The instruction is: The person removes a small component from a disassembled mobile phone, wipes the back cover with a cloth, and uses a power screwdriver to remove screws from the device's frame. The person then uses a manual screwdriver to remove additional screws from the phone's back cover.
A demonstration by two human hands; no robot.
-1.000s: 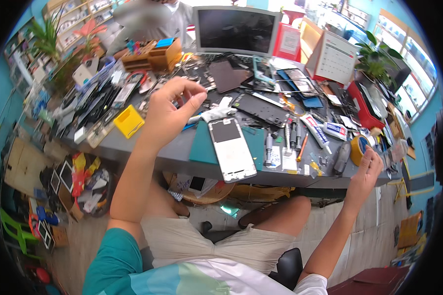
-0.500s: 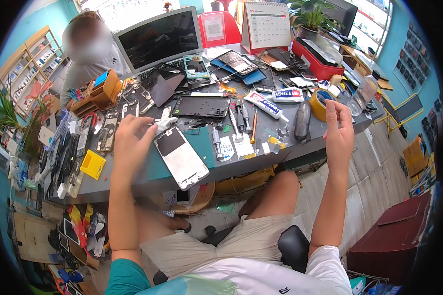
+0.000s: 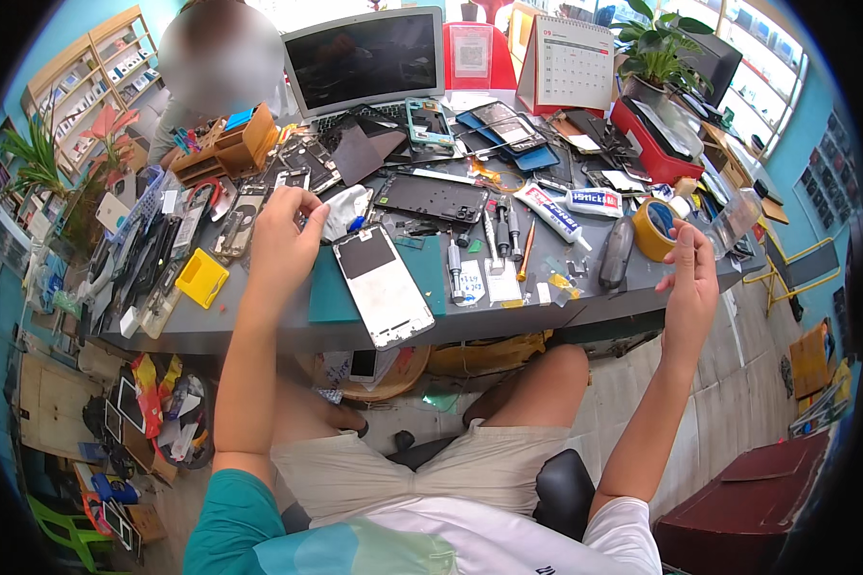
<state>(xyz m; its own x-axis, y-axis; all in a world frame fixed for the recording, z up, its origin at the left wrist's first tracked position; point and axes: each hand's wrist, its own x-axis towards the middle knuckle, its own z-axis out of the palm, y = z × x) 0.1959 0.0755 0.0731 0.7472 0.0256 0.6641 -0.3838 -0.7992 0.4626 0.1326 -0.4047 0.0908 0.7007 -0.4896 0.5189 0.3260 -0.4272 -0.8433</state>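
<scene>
My left hand (image 3: 286, 235) is over the left part of the desk, thumb and fingertips bent close together. Whatever they may pinch is hidden or too small to name. Just right of those fingertips lies a crumpled white cloth (image 3: 343, 216), with a small blue piece (image 3: 357, 223) at its edge. A phone's flat inner panel (image 3: 385, 292), white with a dark rectangle, rests aslant on a green mat (image 3: 331, 295). My right hand (image 3: 690, 278) is raised near the desk's front right edge, its fingers loosely bent and apart, nothing visible in them. The yellow tape roll (image 3: 648, 241) is beside it.
Screwdrivers (image 3: 501, 228), glue tubes (image 3: 553, 216) and a dark phone back (image 3: 431, 196) lie behind the panel. A laptop (image 3: 364, 67), calendar (image 3: 571, 67) and red box (image 3: 657, 144) stand farther back. Phone parts crowd the left, near a yellow tray (image 3: 201, 278). A person (image 3: 187, 110) sits opposite.
The whole view has shifted. My left fingers have bent in and moved beside the cloth, where the blue piece now shows. My right hand has lowered and moved right of the tape roll.
</scene>
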